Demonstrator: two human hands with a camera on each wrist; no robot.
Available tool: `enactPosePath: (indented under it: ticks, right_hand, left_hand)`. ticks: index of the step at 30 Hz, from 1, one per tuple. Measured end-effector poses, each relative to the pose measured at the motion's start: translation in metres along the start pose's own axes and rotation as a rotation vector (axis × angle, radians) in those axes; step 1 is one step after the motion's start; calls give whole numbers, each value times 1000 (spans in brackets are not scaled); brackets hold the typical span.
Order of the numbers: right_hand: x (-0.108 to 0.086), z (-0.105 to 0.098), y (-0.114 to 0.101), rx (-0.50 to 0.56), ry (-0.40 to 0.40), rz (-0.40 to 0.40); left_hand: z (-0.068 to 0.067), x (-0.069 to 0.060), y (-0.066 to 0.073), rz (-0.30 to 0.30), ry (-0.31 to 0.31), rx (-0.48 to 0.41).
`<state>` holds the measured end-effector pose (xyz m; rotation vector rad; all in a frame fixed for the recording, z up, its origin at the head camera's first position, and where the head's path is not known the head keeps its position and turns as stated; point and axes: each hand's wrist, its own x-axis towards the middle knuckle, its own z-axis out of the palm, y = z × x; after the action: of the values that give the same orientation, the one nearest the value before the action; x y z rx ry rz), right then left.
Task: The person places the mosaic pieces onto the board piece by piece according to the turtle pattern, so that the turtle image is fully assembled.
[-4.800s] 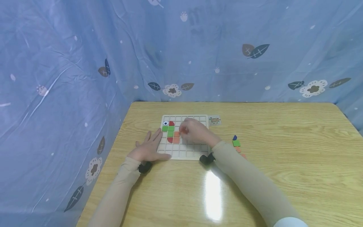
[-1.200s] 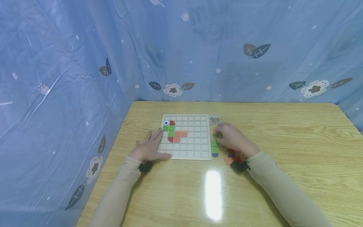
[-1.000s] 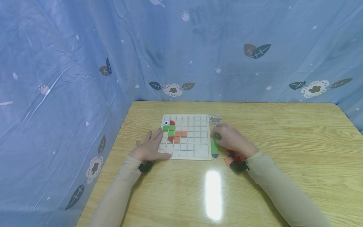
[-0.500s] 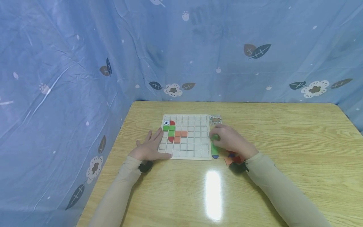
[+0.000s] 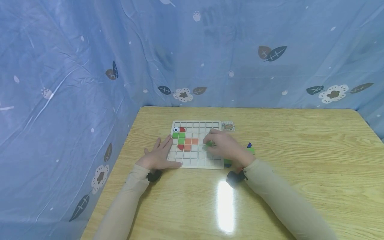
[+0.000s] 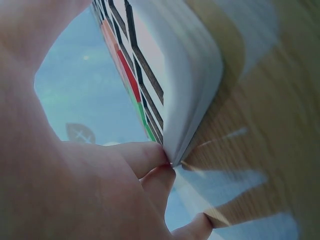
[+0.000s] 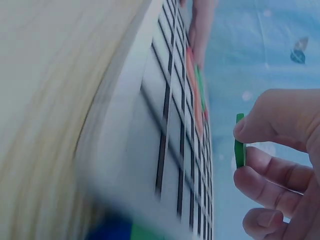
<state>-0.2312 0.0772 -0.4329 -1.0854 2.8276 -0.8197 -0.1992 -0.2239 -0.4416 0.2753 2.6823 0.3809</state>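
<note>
A white grid board [image 5: 193, 162] lies on the table, with a round eye piece [image 5: 176, 129], red, green and orange pieces in its left and middle cells. The left hand [image 5: 156, 159] rests with spread fingers against the board's left edge; in the left wrist view its fingertips touch the board's rim [image 6: 192, 75]. Above the board's right part, the right hand [image 5: 225, 145] pinches a green piece [image 7: 240, 141] between thumb and fingers, seen clearly in the right wrist view.
A small picture card [image 5: 228, 126] lies by the board's upper right corner. Right of the board are a blue piece [image 5: 249, 145] and a green piece [image 5: 251, 150]; other pieces are partly hidden under the right forearm. A blue patterned curtain [image 5: 210, 66] hangs behind.
The right hand has moved left from beside the board to over its right part, carrying a green piece. An orange piece was added on the board since the earliest frame. The left hand stays put.
</note>
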Motion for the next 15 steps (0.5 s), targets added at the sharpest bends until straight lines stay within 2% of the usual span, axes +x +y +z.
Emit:
enactPosePath:
  ticks: [6, 13, 15]
  right_hand:
    - [18, 13, -16, 9, -18, 13]
    - [33, 27, -23, 20, -48, -9]
    - [36, 31, -24, 18, -63, 8]
  left_hand:
    - [-1, -1, 1, -6, -7, 1]
    - [-1, -1, 1, -4, -13, 1]
    - [-1, -1, 0, -4, -14, 1]
